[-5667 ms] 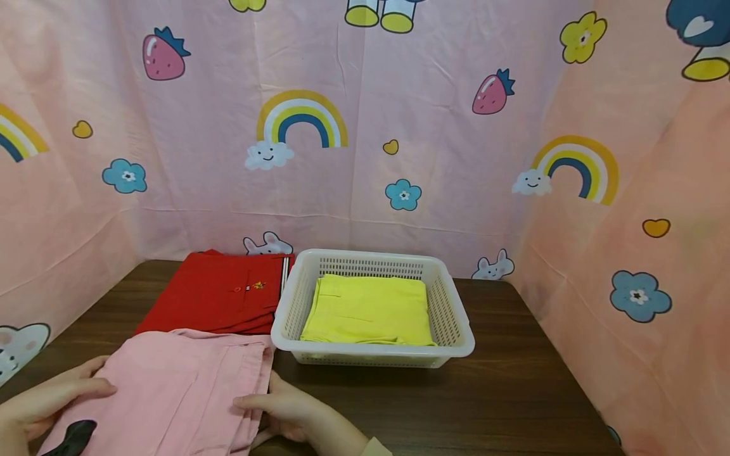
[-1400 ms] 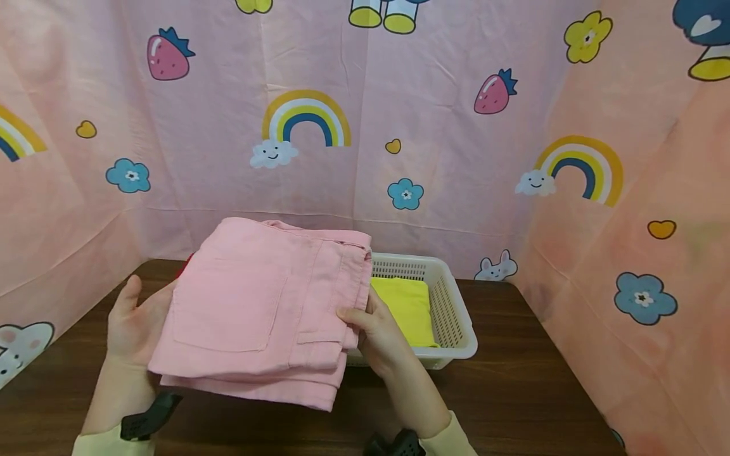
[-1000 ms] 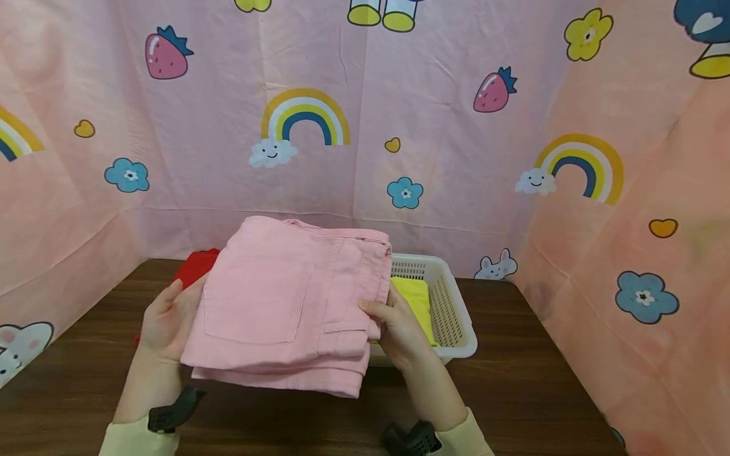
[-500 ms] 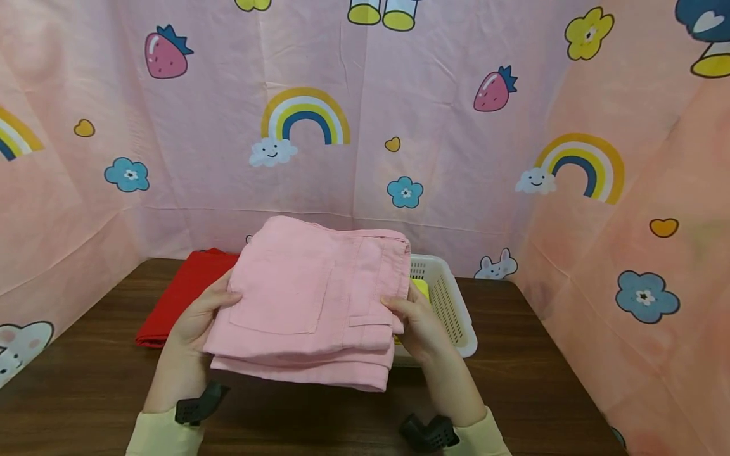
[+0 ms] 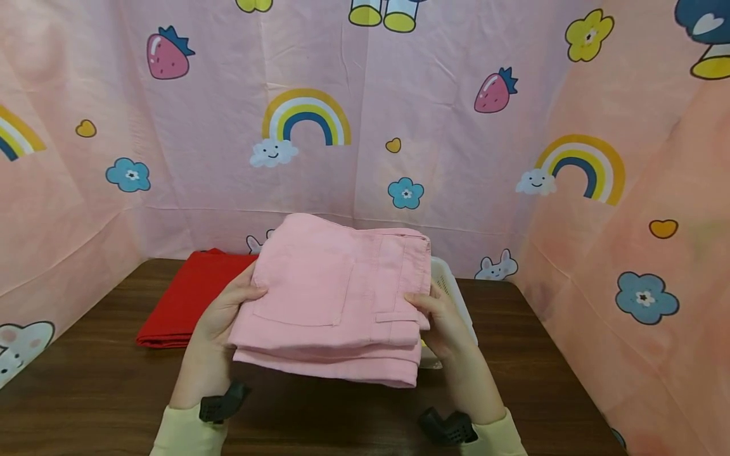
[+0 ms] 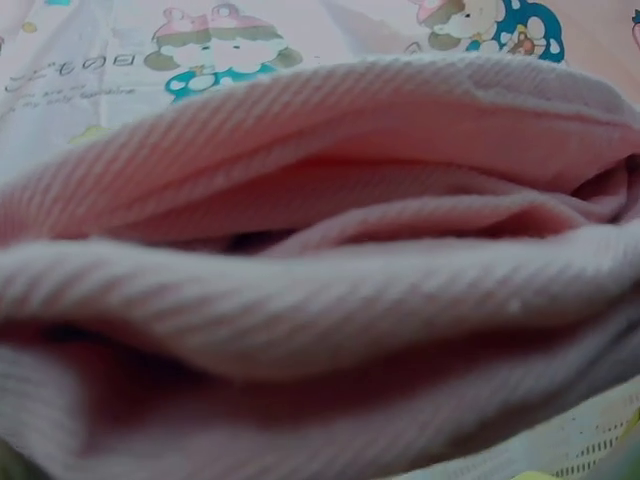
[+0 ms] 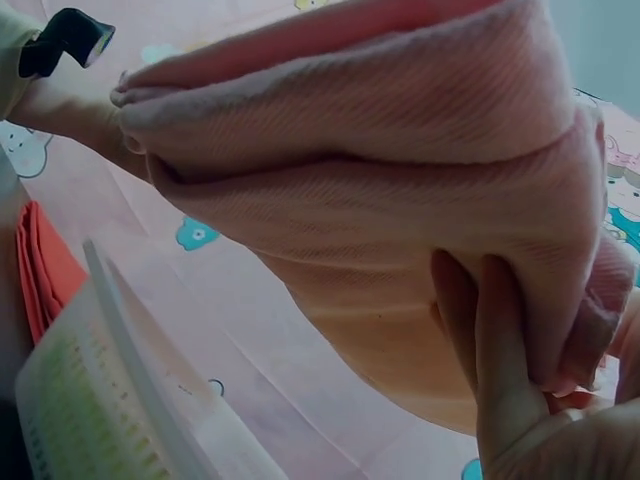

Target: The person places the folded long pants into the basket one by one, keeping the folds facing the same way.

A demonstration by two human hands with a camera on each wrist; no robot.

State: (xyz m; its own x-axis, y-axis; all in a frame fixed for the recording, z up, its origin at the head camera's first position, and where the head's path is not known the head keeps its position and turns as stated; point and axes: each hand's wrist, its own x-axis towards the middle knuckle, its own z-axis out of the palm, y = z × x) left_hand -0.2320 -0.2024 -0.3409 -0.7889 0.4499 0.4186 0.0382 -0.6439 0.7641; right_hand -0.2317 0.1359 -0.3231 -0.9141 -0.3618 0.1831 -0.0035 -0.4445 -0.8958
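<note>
A folded pink garment [image 5: 319,291] with a stitched patch pocket is held up in front of me, its near edge tilted down. My left hand [image 5: 219,316] grips its left side, thumb on top and fingers underneath. On the other side, my right hand [image 5: 447,316] pinches the right edge, thumb above; its fingers [image 7: 500,340] press from below in the right wrist view. Ribbed pink layers fill the left wrist view. Behind and under the garment stands a white perforated basket [image 5: 456,297], mostly hidden. Only a sliver of yellow cloth shows in it.
A folded red garment [image 5: 199,291] lies at the back left of the dark wooden table [image 5: 542,380]. A pink patterned curtain [image 5: 445,158] encloses the table at the back and sides. Black wrist cameras sit on both forearms.
Both hands have lifted the pink garment from the front left of the table and moved it right, over the basket. The left thumb has come down on top of it. More of the red garment shows.
</note>
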